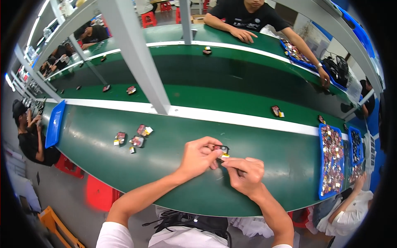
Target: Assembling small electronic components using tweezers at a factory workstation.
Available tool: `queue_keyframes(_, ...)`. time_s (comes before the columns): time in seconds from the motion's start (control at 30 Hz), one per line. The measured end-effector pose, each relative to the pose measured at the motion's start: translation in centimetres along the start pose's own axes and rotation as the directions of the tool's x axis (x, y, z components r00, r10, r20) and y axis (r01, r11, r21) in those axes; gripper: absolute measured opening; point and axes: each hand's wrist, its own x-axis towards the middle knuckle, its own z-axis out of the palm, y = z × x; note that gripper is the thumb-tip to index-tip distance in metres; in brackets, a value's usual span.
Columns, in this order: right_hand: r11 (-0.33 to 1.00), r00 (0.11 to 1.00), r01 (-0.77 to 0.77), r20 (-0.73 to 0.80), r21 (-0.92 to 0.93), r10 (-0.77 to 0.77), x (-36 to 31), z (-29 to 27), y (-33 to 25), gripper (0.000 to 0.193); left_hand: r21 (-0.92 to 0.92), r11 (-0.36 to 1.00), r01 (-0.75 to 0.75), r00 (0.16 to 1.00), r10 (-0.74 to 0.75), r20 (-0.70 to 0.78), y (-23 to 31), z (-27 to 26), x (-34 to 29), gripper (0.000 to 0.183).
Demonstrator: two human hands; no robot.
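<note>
My left hand (201,156) pinches a small black-framed electronic part (222,149) between thumb and fingers, above the green table. From the other side, my right hand (245,173) is closed, its thumb and forefinger pressed together at the part's lower end. A white and yellow tab (225,156) shows between the two hands. Fingers hide what exactly the right hand grips. Left of my hands lie several similar small parts, among them a dark red one (144,130) with a white and yellow tab and another (120,138) just beside it.
A blue tray (320,165) full of small parts stands at the right, an empty-looking blue tray (55,124) at the far left. Beyond a white rail (231,122), a conveyor belt (198,76) carries scattered parts. A grey post (140,62) rises ahead. Co-workers sit around.
</note>
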Motion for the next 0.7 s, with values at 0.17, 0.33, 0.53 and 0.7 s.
queue_keyframes(0.17, 0.977, 0.970, -0.214, -0.122, -0.004, 0.212, 0.7, -0.9, 0.9, 0.019, 0.249, 0.966, -0.071, 0.995, 0.087, -0.053, 1.7, 0.8, 5.2, 0.011)
queue_keyframes(0.33, 0.919, 0.885, -0.364, -0.251, 0.150, 0.392, 0.8, -1.5, 1.7, 0.015, 0.293, 0.946, -0.136, 0.970, 0.187, -0.154, 2.3, 0.4, 15.4, 0.020)
queue_keyframes(0.53, 0.889, 0.866, -0.410, -0.220, 0.205, 0.450, 0.7, -1.7, 1.7, 0.017, 0.848, 0.442, -0.294, 0.758, 0.648, -0.074, 3.3, 0.2, 11.9, 0.033)
queue_keyframes(0.7, 0.937, 0.917, -0.324, -0.200, 0.133, 0.346, 0.8, -1.9, 0.9, 0.018, 0.699, 0.714, -0.039, 0.994, -0.041, 0.098, 8.7, -7.0, 0.7, 0.021)
